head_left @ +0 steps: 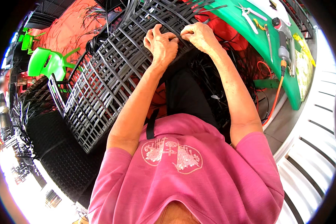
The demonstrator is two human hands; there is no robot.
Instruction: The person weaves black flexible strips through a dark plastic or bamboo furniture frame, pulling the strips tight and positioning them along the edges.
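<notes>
A black woven panel of flat plastic strips over a grid of bars lies at a slant in front of me. My left hand rests on its upper right part, fingers bent and apart, thumb pointing toward my other hand. Close by, at the panel's right edge, my right hand is closed in a pinch. What lies between those fingertips is hidden against the dark weave. Loose black strips stick out past the top edge.
At right a green table holds pruning shears and a power tool with an orange hose. A green chair stands at left. A dark woven piece sits lower left, and a white slatted surface lies right.
</notes>
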